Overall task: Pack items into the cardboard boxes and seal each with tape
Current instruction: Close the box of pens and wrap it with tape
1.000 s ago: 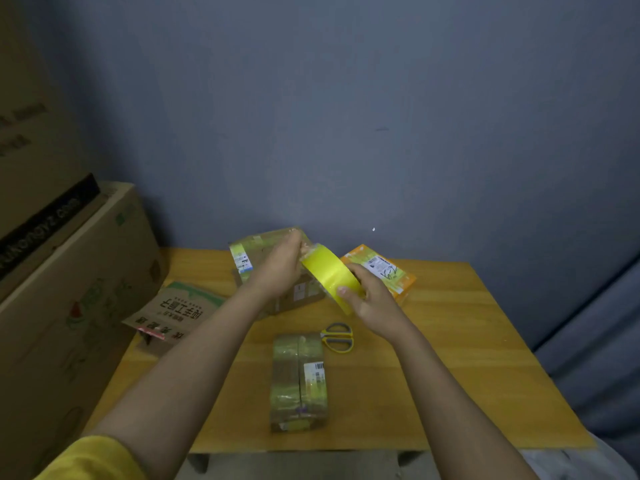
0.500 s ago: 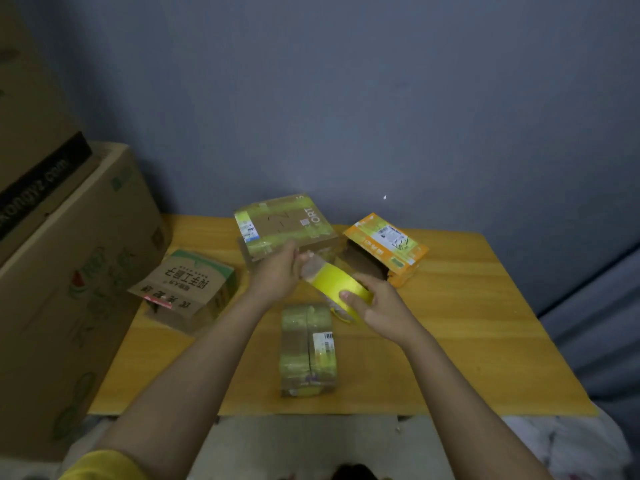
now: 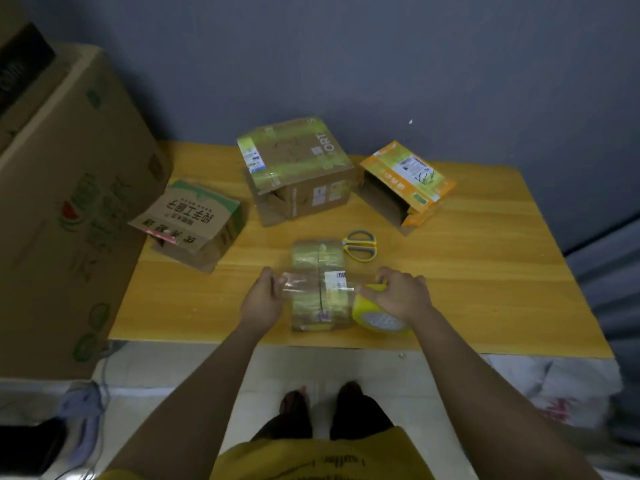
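A: The small taped box (image 3: 318, 284) lies flat near the front edge of your table (image 3: 485, 271), straight ahead at 12 o'clock between your two hands. What is each hand doing?

B: Your left hand (image 3: 263, 301) sits at the box's 9 o'clock side, fingers curled, pinching the free end of a clear tape strip (image 3: 313, 284). Your right hand (image 3: 398, 296) is at the box's 3 o'clock, fingers wrapped over the yellow tape roll (image 3: 375, 315), which is just beside the box's right wall. The strip runs across the box top from one hand to the other; whether it touches the box yet I cannot tell.

A: And around the box?

B: Yellow-and-grey scissors (image 3: 360, 244) lie at its 1 o'clock, close to its far right corner. At 12 o'clock, further back, stands the larger brown box (image 3: 298, 168). The orange box (image 3: 405, 187) lies open on its side at 2 o'clock, and the green-printed box (image 3: 194, 220) at 10 o'clock. A big carton (image 3: 69, 202) stands off the table at 9 o'clock
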### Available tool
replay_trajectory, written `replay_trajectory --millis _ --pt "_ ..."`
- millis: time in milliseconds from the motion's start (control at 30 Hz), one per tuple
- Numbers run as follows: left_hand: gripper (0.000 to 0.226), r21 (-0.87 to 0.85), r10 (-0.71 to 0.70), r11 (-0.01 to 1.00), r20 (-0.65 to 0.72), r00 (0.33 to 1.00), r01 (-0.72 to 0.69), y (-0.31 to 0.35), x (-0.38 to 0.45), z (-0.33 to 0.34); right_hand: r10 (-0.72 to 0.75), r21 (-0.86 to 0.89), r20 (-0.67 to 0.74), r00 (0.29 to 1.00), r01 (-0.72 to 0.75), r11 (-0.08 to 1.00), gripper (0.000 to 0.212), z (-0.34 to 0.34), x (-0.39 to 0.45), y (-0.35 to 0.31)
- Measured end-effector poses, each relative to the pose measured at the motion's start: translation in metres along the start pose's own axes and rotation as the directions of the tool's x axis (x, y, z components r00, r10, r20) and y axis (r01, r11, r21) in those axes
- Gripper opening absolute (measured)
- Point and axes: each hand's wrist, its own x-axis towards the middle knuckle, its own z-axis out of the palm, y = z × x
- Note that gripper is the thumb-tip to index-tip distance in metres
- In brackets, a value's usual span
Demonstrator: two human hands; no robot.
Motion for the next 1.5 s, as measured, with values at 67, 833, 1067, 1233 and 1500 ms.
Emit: replay_trajectory --millis 67,833,1067,1233,1500 --pt "0.027 -0.034 -0.034 0.999 -0.021 0.999 0.033 -0.014 -0.009 0.010 0.009 -0.188 -0.019 1.000 -0.012 0.982 0.061 0.007 0.004 -0.001" --pt "0.032 -0.183 -0.209 0.964 -0.060 0.976 0.195 -0.045 -0.010 0.038 0.095 -0.408 0.083 0.992 -0.054 0.912 0.066 0.028 0.044 -0.016" --pt "0.033 -0.234 -0.342 0.914 -0.012 0.939 0.330 -0.043 -0.006 0.046 0.138 -0.400 0.102 0.985 -0.086 0.912 0.067 0.033 0.044 -0.019" --pt "0.030 -0.430 -0.446 0.797 0.055 0.893 0.424 -0.030 -0.002 0.060 0.166 -0.421 0.123 0.978 -0.100 0.901 0.068 0.035 0.048 -0.019" --pt "0.024 0.097 -0.388 0.920 0.097 0.916 0.380 -0.035 0.002 0.057 0.147 -0.493 0.165 0.975 -0.047 0.869 0.078 0.031 0.046 -0.027"
